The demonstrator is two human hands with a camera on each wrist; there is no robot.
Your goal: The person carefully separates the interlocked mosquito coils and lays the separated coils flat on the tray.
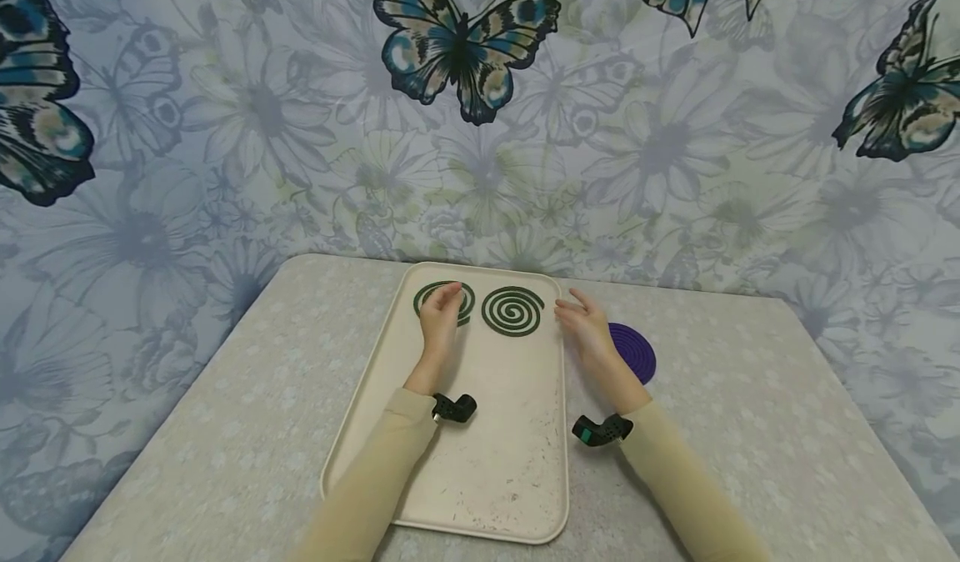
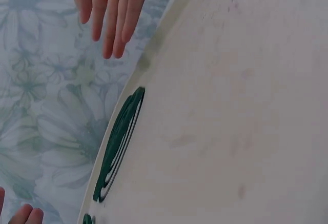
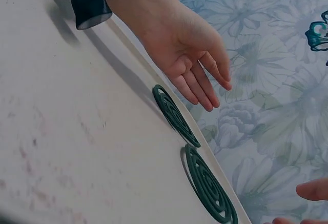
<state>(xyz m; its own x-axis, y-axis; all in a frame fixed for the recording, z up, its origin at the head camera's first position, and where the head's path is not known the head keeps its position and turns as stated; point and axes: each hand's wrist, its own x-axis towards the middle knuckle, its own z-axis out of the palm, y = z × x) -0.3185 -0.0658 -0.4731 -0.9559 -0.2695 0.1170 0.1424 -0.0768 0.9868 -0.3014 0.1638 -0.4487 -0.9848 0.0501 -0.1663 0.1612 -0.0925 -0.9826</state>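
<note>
Two flat dark green spirals shaped like mosquito coils lie side by side at the far end of a cream tray (image 1: 487, 429). My left hand (image 1: 441, 316) hovers over the left coil (image 1: 472, 303) and hides part of it. The right coil (image 1: 513, 311) is in plain sight between my hands. Just beyond the tray's right edge is my right hand (image 1: 588, 333), fingers extended and holding nothing. Beside it on the table lies a purple ringed disc (image 1: 636, 353), partly covered by that hand and wrist. In the right wrist view my left hand (image 3: 179, 44) has loose, empty fingers.
The tray lies lengthwise on a pale patterned table (image 1: 720, 378), its raised rim close to the far table edge. Dark specks dot the tray's near right part. A wall covering with butterflies (image 1: 461, 45) rises behind the table. Each wrist carries a small black camera (image 1: 454, 408).
</note>
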